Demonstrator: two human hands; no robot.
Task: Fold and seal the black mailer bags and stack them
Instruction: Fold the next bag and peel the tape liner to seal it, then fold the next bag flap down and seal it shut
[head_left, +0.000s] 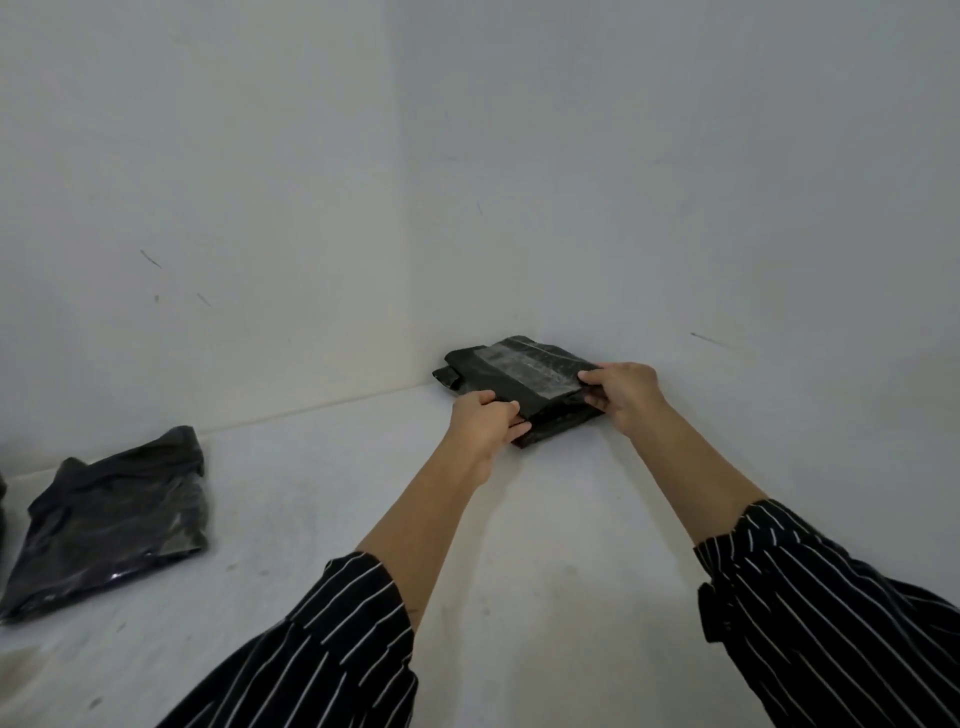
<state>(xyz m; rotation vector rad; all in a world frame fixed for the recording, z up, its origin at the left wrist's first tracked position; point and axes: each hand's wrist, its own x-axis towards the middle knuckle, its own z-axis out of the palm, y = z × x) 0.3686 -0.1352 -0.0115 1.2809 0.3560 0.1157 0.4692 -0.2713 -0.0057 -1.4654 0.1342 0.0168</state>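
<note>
Stack of folded black plastic mailer bags (561, 418) sat mid-frame on the scuffed white surface (545, 545), in the corner of bare white walls (260, 208); the top bag (488, 374) bore a glossy grey strip (535, 364). Left hand (485, 421) and right hand (623, 395) pinched its near edge, fingers curled. Crumpled black bag (114, 514) lay lower left.

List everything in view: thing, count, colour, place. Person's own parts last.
folded mailer: one, black with shiny strip, held on the corner stack.
stack: count unclear, black, in the corner.
loose mailer: one, black, left on the surface.
surface: one, white, underneath.
walls: two, white, behind.
sleeves: two, black, white-striped, bottom.
left hand: one, gripping folded mailer's near edge.
right hand: one, gripping its right edge.
</note>
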